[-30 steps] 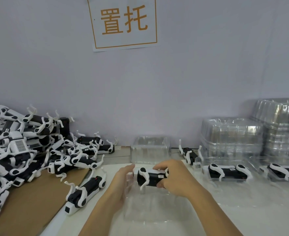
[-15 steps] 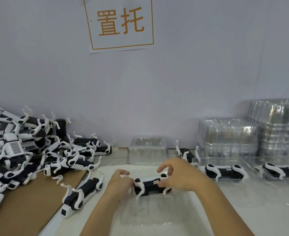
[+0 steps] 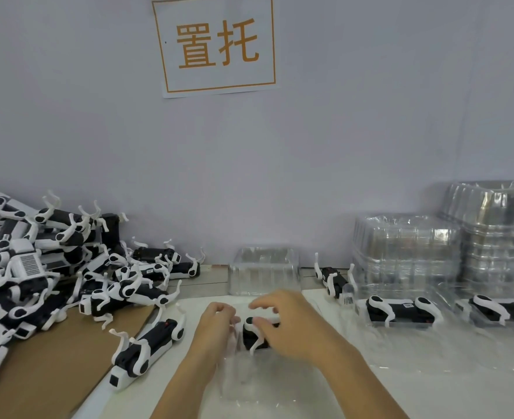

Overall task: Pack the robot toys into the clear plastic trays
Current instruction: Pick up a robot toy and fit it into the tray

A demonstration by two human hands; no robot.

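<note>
A black-and-white robot toy lies in a clear plastic tray on the white table in front of me. My right hand covers the toy's right half, its fingers curled over the top. At the toy's left end, my left hand has its fingers curled by the tray's wall; the exact contact is hidden. Another loose toy lies just to the left, at the cardboard's edge. Two packed trays sit to the right.
A big heap of toys covers the brown cardboard on the left. One empty clear tray stands against the wall. Stacks of empty trays rise at the right, with one toy beside them.
The toy came down from above the tray into it. My right hand shifted over its top and my left hand closed in at its left end.
</note>
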